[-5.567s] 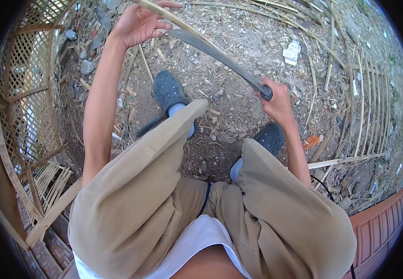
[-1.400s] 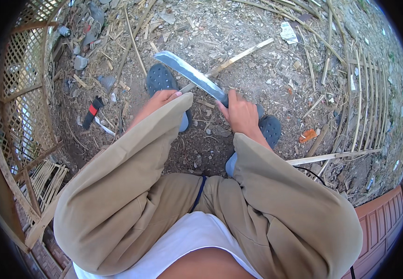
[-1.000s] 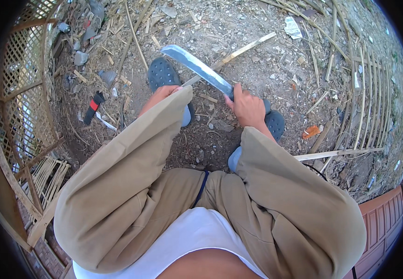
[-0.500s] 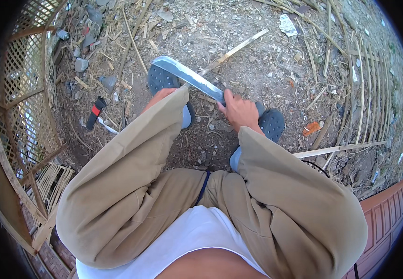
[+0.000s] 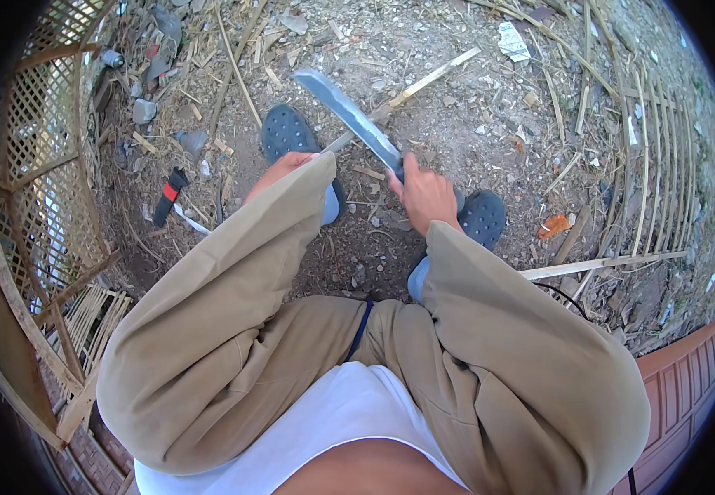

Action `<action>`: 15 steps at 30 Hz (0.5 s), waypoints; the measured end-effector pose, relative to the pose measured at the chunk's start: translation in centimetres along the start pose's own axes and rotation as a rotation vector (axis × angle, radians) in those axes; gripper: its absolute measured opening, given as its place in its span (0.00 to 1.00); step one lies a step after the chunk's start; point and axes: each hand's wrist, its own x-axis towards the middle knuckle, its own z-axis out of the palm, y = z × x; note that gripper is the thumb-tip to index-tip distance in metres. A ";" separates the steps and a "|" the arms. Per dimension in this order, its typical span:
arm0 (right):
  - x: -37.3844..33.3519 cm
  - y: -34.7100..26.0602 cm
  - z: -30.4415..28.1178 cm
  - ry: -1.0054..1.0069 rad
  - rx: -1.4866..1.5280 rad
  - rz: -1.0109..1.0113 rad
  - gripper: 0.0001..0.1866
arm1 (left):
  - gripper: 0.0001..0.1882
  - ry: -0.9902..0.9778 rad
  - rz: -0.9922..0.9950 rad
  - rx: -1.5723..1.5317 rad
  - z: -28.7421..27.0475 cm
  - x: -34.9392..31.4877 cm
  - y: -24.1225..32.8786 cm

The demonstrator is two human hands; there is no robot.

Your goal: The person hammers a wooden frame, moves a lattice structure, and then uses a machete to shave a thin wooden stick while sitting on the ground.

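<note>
My right hand (image 5: pixel 428 196) is closed around the handle of a machete (image 5: pixel 351 118). Its broad grey blade points away and to the left, crossing over a thin wooden strip (image 5: pixel 428 80). The strip runs from my left hand (image 5: pixel 282 172) out to the far right. My left hand is closed on the strip's near end, with part of its fingers and wrist hidden behind my trouser leg (image 5: pixel 234 256). Whether the blade touches the wood I cannot tell. My two dark clogs, a left clog (image 5: pixel 286 132) and a right clog (image 5: pixel 483 219), stand beside the hands.
A sheath-like black and red object (image 5: pixel 168 200) lies at the left. Lattice panels (image 5: pixel 51 165) lean at the far left. Several slats joined like a rack (image 5: pixel 658 165) lie at the right, near a long wooden strip (image 5: pixel 605 264). Wood chips and litter cover the ground.
The machete blade has swung away and to the right, off my left clog, and now crosses the strip farther out. My left hand has barely moved.
</note>
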 end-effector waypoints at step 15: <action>1.6 0.4 -1.5 0.036 0.005 0.086 0.22 | 0.09 -0.267 -0.097 -0.049 -2.5 1.3 -1.7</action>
